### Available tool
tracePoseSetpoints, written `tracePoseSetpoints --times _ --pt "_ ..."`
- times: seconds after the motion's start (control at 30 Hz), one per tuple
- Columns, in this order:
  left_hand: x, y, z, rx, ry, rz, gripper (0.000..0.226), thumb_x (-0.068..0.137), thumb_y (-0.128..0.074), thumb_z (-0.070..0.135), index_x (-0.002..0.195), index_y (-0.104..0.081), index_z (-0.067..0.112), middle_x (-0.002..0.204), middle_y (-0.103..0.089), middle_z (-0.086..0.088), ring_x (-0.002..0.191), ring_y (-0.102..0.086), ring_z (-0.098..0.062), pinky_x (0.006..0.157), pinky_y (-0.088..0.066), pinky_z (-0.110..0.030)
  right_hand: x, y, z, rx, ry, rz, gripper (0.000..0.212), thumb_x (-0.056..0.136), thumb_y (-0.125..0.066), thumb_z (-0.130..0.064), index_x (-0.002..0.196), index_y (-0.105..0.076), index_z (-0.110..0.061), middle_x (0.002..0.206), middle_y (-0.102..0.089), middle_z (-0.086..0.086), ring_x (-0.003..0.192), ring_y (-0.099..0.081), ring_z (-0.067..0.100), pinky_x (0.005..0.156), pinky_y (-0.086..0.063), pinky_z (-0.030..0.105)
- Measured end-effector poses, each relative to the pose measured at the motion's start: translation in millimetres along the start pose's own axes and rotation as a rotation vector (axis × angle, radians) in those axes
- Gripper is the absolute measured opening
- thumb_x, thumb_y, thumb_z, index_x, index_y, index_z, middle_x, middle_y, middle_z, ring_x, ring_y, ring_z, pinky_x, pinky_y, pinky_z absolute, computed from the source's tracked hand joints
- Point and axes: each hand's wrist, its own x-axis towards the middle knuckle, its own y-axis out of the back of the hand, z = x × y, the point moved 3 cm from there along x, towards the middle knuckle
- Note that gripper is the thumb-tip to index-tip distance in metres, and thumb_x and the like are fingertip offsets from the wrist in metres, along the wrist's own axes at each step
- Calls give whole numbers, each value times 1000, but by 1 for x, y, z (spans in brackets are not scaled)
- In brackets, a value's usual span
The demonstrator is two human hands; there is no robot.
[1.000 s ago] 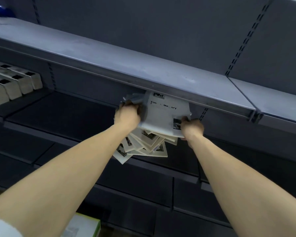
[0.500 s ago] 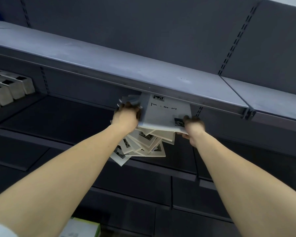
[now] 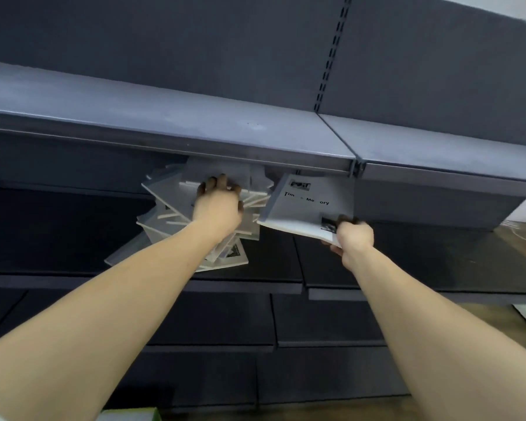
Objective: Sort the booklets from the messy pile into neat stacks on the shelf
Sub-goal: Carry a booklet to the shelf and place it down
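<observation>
Grey paper booklets in a messy fanned pile (image 3: 176, 214) lay on the dark middle shelf (image 3: 73, 226); the left hand (image 3: 217, 208) rested on them, apparently gripping. Right of it, the right hand (image 3: 354, 238) pinched one white printed booklet (image 3: 307, 205).

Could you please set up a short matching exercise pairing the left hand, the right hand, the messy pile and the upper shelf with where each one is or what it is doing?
Things:
1. left hand
2. right hand
3. messy pile
4. upper shelf

States:
A. grips the lower corner of the booklet with printed lettering
B. runs across above both hands, nothing on its visible top
C. rests on the fanned booklets
D. lies splayed on the dark lower shelf, to the left of the lifted booklet

Pairs: 1-C, 2-A, 3-D, 4-B
</observation>
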Motion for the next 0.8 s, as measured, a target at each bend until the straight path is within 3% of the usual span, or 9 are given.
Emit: tracePoseSetpoints --times 0.1,0.27,0.37,0.47,0.6,0.8 --pt "-3 -6 40 -26 -62 -70 40 95 -49 31 132 -55 18 137 -43 -12 125 -41 -33 101 -40 -44 9 35 9 -12 8 15 27 104 -46 -29 128 -53 -16 102 -62 5 85 -71 31 42 -44 24" --pt "-16 -18 112 -46 -106 -104 38 95 -49 29 130 -56 16 130 -51 -15 117 -49 -35 92 -45 -44 23 106 28 -30 5 27 20 103 -46 -25 117 -58 -17 99 -68 7 62 -67 24 34 -40 18" --pt "-23 -26 153 -4 -132 -137 43 96 -48 33 136 -50 17 131 -51 -14 119 -49 -35 93 -44 -44 35 151 38 -16 13 42 18 101 -47 -22 111 -61 -15 102 -69 9 73 -70 30 35 -41 20" --pt "-30 -33 194 44 -139 -164 47 97 -47 36 140 -45 16 134 -49 -14 121 -47 -34 96 -42 -44 48 196 49 -24 28 57 18 99 -46 -20 106 -62 -15 97 -67 5 70 -63 22 39 -44 23" --pt "-42 -43 251 73 -162 -209 49 98 -46 37 142 -42 16 136 -46 -14 122 -46 -33 97 -41 -43 64 252 64 -32 23 89 21 97 -47 -22 108 -64 -17 97 -66 3 80 -62 22 42 -45 24" --pt "-60 -66 331 32 -215 -302 47 99 -45 32 143 -41 15 137 -45 -14 121 -46 -31 92 -44 -41 89 323 91 -70 -9 129 24 98 -46 -24 111 -64 -16 97 -67 4 74 -61 18 40 -45 23"
